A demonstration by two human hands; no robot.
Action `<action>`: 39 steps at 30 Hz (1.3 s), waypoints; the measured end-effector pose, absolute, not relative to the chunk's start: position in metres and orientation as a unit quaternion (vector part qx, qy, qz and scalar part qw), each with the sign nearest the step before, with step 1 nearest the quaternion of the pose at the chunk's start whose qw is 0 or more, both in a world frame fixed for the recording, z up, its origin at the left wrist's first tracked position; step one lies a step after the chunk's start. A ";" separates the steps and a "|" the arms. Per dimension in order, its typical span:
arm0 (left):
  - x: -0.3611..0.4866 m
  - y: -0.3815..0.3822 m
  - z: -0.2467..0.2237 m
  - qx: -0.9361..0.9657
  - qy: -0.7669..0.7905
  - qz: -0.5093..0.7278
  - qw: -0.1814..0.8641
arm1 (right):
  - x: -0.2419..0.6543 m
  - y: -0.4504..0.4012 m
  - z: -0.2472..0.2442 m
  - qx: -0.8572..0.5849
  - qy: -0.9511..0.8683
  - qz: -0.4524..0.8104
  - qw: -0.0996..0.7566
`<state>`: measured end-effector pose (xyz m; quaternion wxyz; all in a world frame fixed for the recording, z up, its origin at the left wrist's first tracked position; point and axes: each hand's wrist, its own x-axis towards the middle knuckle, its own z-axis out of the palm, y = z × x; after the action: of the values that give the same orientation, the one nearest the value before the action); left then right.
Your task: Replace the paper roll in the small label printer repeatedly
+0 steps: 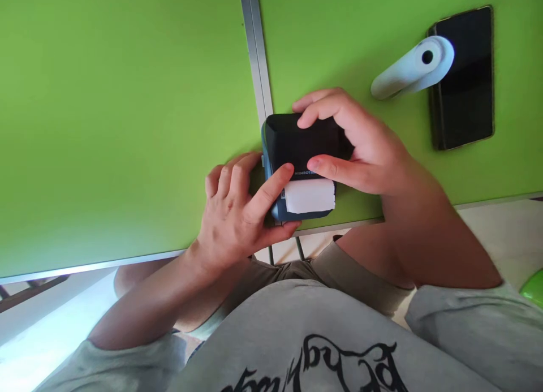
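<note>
A small black and dark blue device [292,143] rests on the green table near its front edge, across the metal seam. White paper [310,196] lies over the part of it nearest me. My left hand [237,205] grips the left side, index finger on top by the printed lettering and thumb at the near edge. On the right, my right hand [360,137] holds the device's far and right side, its thumb on top and fingers bent over the back edge.
A white paper roll [407,69] lies at the upper right, its end overlapping a black phone-like object [466,81]. A metal strip [257,52] divides the green tabletop [127,109]. My lap is below the front edge.
</note>
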<state>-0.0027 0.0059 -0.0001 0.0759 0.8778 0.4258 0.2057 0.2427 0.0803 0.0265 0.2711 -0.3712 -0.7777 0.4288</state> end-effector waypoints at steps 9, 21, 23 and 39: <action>-0.002 0.007 -0.002 0.881 0.422 0.207 0.058 | 0.243 0.081 0.024 -0.372 -0.780 0.439 0.248; 0.002 0.006 0.002 0.859 0.473 0.177 0.084 | 0.238 0.079 0.024 -0.391 -0.769 0.428 0.269; 0.002 0.006 0.002 0.860 0.474 0.168 0.082 | 0.238 0.077 0.021 -0.399 -0.754 0.421 0.310; -0.002 0.004 0.005 0.862 0.462 0.189 0.089 | 0.232 0.073 0.016 -0.442 -0.664 0.456 0.396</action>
<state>-0.0024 0.0044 0.0048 0.0891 0.8618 0.4624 0.1886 0.2318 0.0730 0.0155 0.3959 -0.4420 -0.6636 0.4556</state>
